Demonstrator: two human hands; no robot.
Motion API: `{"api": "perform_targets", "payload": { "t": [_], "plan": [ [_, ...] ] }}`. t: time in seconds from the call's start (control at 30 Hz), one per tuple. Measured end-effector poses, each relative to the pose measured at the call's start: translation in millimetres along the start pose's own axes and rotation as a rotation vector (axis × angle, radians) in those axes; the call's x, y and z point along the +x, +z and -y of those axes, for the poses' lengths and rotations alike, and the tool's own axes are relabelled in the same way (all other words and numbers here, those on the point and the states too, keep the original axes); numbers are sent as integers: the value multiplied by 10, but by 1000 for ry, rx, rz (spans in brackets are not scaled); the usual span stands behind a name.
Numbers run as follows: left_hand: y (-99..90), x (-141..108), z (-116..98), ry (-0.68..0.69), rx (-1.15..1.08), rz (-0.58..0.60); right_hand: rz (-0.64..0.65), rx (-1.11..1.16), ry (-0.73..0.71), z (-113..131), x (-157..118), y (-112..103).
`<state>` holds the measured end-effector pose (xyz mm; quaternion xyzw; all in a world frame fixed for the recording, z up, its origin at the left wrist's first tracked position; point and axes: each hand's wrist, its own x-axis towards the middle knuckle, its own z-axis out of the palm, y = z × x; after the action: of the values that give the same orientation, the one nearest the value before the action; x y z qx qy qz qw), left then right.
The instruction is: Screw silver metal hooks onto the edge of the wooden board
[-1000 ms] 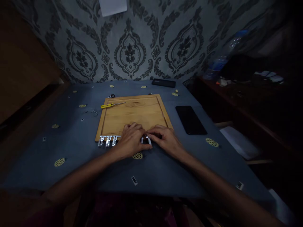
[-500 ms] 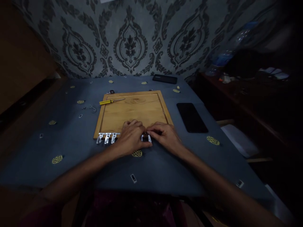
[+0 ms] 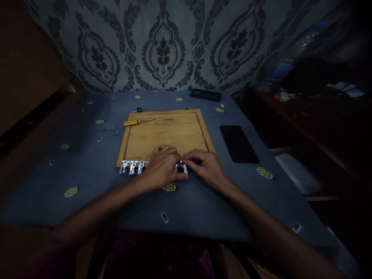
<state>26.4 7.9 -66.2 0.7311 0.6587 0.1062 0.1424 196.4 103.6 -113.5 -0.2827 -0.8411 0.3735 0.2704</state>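
A framed wooden board (image 3: 170, 135) lies flat on the table. A metal rail with several silver hooks (image 3: 133, 167) runs along its near edge, the hooks hanging over the front. Bent over the rail's middle, my left hand (image 3: 162, 166) grips it, the thumb stretched beneath the hooks at right and covering part of the rail. Thumb and forefinger of my right hand (image 3: 205, 166) are pinched together at the rail's top, touching close to my left fingertips. Whatever small thing they hold is too small to make out. A yellow-handled screwdriver (image 3: 134, 122) lies across the board's far left corner.
A black phone (image 3: 238, 144) lies right of the board, and a dark phone case (image 3: 205, 95) sits by the wall. Loose hooked metal pieces (image 3: 114, 130) are at left on the blue patterned tablecloth (image 3: 122, 209). A plastic bottle (image 3: 280, 71) stands on the right-hand shelf.
The whole view has shifted slightly. Both hands keep their places at the rail, with only a slight movement of the fingers, and the other things lie as before.
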Motion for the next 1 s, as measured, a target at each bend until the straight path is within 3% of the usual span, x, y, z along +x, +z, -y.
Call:
{"api": "perform_targets", "payload": {
  "t": [0.73,0.87,1.0],
  "plan": [
    [-25,0,-11,-4,-21,12,-88,78,8,32,9,-84],
    [-13,0,-8,15,-15,-1,-26,10,-90,61,173,-137],
    [18,10,14,14,-23,-20,99,-203,-178,190,575,-138]
  ]
}}
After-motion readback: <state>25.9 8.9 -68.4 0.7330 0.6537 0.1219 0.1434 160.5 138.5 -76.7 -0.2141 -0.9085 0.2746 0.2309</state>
